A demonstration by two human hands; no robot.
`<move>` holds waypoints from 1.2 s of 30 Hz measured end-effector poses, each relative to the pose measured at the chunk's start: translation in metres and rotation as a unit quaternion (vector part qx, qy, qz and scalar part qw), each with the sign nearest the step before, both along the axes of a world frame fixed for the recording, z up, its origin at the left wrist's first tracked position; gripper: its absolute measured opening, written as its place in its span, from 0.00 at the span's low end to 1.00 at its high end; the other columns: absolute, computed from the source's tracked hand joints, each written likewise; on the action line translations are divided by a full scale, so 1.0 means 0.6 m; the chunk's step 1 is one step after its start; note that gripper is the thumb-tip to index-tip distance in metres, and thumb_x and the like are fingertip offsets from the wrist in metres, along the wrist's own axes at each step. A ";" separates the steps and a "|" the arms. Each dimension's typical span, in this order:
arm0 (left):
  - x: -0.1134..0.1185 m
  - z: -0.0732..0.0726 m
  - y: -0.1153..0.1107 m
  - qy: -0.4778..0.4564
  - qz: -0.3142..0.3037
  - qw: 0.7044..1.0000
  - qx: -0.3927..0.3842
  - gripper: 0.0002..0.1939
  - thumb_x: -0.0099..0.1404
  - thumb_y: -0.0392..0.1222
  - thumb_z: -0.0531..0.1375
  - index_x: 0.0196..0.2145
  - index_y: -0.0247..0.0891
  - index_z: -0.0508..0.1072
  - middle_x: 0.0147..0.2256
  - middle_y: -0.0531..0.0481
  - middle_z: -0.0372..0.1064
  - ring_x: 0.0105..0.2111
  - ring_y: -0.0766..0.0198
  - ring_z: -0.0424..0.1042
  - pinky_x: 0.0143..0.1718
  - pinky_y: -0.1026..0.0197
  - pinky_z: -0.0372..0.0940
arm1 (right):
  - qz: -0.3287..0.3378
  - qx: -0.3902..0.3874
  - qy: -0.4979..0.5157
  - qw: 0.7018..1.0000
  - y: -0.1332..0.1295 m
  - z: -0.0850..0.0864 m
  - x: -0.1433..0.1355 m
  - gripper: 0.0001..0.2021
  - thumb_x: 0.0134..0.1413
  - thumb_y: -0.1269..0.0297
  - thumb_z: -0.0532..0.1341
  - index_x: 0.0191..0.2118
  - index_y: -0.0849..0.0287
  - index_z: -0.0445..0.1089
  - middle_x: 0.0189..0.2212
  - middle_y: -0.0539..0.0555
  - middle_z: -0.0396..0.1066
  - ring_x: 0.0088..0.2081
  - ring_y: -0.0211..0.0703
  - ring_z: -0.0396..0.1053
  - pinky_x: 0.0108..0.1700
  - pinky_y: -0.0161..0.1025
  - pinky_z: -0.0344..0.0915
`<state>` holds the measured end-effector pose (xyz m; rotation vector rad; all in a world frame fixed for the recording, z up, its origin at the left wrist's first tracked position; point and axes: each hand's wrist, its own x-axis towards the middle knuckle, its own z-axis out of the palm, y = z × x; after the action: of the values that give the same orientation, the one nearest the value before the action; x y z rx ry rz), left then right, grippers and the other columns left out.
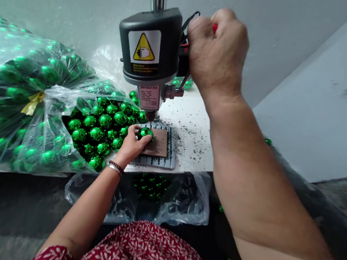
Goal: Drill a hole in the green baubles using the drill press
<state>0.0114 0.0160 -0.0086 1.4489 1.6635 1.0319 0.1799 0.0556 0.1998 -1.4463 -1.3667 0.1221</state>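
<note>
1. Left hand (132,141): grasping a green ball (145,133) on the brown pad (160,143), under the drill bit.
2. Right hand (217,52): clenched around the red-tipped lever (214,27) beside the drill press (151,44).

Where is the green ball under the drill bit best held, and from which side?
Hold the green ball around its lower sides from the left, as the left hand does now. The drill bit comes down on its top, and the brown pad lies beneath, so only the flanks are free. The right hand grips the red-tipped lever.
</note>
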 end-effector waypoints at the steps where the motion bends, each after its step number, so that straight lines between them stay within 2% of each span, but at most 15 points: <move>1: -0.001 -0.001 0.002 -0.011 0.004 1.000 -0.007 0.29 0.56 0.51 0.64 0.51 0.39 0.61 0.41 0.47 0.69 0.31 0.68 0.70 0.36 0.63 0.67 | 0.000 -0.003 0.003 1.000 0.006 0.003 0.001 0.18 0.61 0.60 0.48 0.23 0.63 0.44 0.21 0.45 0.45 0.27 0.26 0.35 0.35 0.32 0.38; 7: 0.002 0.008 0.006 -0.022 0.011 0.999 -0.042 0.32 0.55 0.49 0.63 0.55 0.39 0.61 0.44 0.46 0.69 0.27 0.70 0.68 0.29 0.65 0.66 | 0.009 -0.006 0.007 1.000 0.014 0.002 0.001 0.16 0.61 0.60 0.48 0.25 0.63 0.48 0.22 0.45 0.47 0.27 0.27 0.35 0.35 0.33 0.38; 13: 0.006 0.031 0.000 0.098 -0.020 0.995 -0.011 0.27 0.53 0.46 0.64 0.51 0.36 0.71 0.38 0.49 0.73 0.36 0.62 0.71 0.41 0.60 0.67 | 0.016 -0.011 0.003 1.000 0.010 0.001 0.003 0.14 0.61 0.59 0.47 0.31 0.65 0.57 0.24 0.45 0.47 0.28 0.26 0.37 0.39 0.30 0.45; 19: 0.014 0.033 0.000 0.139 -0.052 0.989 0.025 0.29 0.52 0.42 0.66 0.53 0.36 0.70 0.47 0.45 0.73 0.45 0.57 0.71 0.51 0.56 0.64 | 0.019 -0.012 0.002 1.000 0.012 0.000 0.003 0.15 0.62 0.58 0.47 0.36 0.67 0.60 0.25 0.44 0.49 0.28 0.25 0.38 0.43 0.29 0.49; 23: 0.014 0.028 0.003 0.136 -0.067 0.987 0.052 0.31 0.49 0.40 0.68 0.52 0.37 0.71 0.51 0.45 0.71 0.51 0.56 0.69 0.56 0.57 0.61 | 0.017 -0.009 0.004 1.000 0.009 0.001 0.002 0.14 0.62 0.58 0.47 0.33 0.66 0.58 0.24 0.44 0.48 0.28 0.25 0.38 0.41 0.29 0.48; 27: 0.010 0.023 0.003 0.061 -0.078 0.995 0.017 0.32 0.52 0.44 0.68 0.55 0.38 0.69 0.49 0.46 0.72 0.49 0.58 0.71 0.53 0.58 0.63 | 0.015 -0.013 0.015 1.000 0.003 0.003 0.001 0.16 0.61 0.60 0.49 0.25 0.63 0.48 0.22 0.44 0.45 0.27 0.26 0.38 0.36 0.31 0.43; 30: 0.009 0.016 0.001 0.029 -0.081 0.996 0.011 0.31 0.55 0.45 0.65 0.56 0.39 0.68 0.50 0.48 0.72 0.50 0.59 0.71 0.54 0.59 0.63 | 0.011 -0.009 0.025 1.000 -0.002 0.003 -0.001 0.19 0.60 0.61 0.51 0.23 0.63 0.43 0.21 0.45 0.43 0.27 0.26 0.38 0.35 0.32 0.40; 33: 0.013 0.008 -0.002 0.052 -0.069 0.996 0.033 0.30 0.56 0.45 0.65 0.57 0.39 0.67 0.52 0.47 0.71 0.52 0.57 0.70 0.56 0.57 0.61 | 0.008 -0.008 0.028 1.000 -0.004 0.003 -0.002 0.19 0.60 0.61 0.50 0.23 0.63 0.44 0.21 0.45 0.41 0.27 0.26 0.38 0.34 0.32 0.39; 36: 0.019 0.003 -0.005 0.116 -0.057 0.990 0.052 0.32 0.54 0.44 0.66 0.56 0.37 0.67 0.51 0.45 0.71 0.52 0.54 0.70 0.56 0.54 0.62 | 0.006 -0.007 0.032 0.999 -0.006 0.003 -0.003 0.18 0.60 0.62 0.50 0.23 0.63 0.44 0.21 0.45 0.41 0.26 0.26 0.38 0.34 0.33 0.39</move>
<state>0.0226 0.0130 -0.0065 1.7693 1.6843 0.9262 0.1778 0.0523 0.2013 -1.4348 -1.3250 0.1845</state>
